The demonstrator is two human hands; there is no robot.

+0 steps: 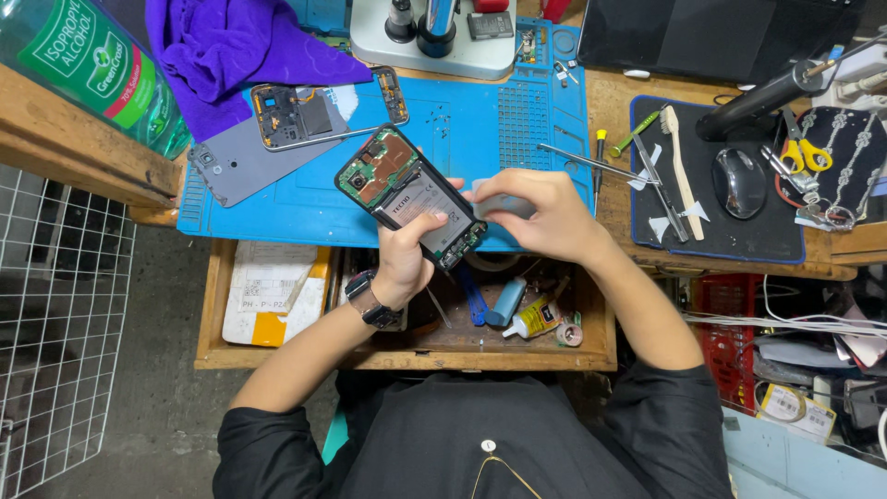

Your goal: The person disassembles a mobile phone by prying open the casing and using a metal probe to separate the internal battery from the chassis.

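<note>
My left hand [407, 254] grips an opened smartphone [397, 185] with its back cover off, showing the green circuit board, copper shielding and grey battery. It is tilted above the near edge of the blue work mat [462, 129]. My right hand [540, 217] is closed on a small grey flat piece [504, 205] held against the phone's lower end. A second stripped phone frame [296, 113] and a grey back cover [245, 162] lie on the mat at the left.
A purple cloth [231, 46] and a green bottle [83, 65] sit at the back left. A microscope base [434, 37] stands behind the mat. Tweezers [591, 164], brush [682, 166], mouse [739, 180] and scissors [799, 152] lie right. An open drawer [407, 351] holds a glue bottle [531, 319].
</note>
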